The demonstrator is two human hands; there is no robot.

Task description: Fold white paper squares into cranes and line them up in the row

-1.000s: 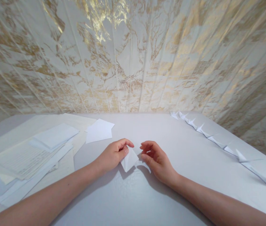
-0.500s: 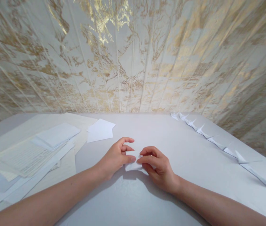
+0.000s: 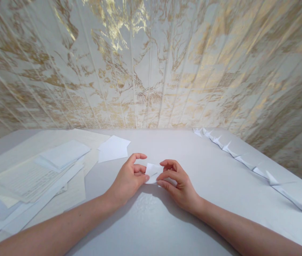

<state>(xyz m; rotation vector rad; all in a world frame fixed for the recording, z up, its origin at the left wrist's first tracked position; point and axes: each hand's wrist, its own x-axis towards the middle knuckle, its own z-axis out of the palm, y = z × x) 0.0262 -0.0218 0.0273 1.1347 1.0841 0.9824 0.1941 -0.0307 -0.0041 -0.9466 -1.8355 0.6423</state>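
Observation:
A small folded piece of white paper (image 3: 152, 172) is held up between my two hands, just above the table. My left hand (image 3: 129, 177) pinches its left edge between thumb and fingers, with the index finger stretched out above. On the other side, my right hand (image 3: 179, 183) grips the right edge with thumb and fingertips. A short dark slit or fold line shows across the paper's face. Parts of its edges are hidden behind the fingers.
The white table (image 3: 145, 227) meets a gold-patterned wall covering (image 3: 148, 71). Overlapping papers, some printed (image 3: 28, 177), cover the left side. White sheets (image 3: 114, 148) lie beyond my left hand. Along the right edge runs a row of several folded paper cranes (image 3: 271, 177).
Both hands have lifted slightly and moved a little away from me. The paper is turned so that its face, with the dark line, now shows.

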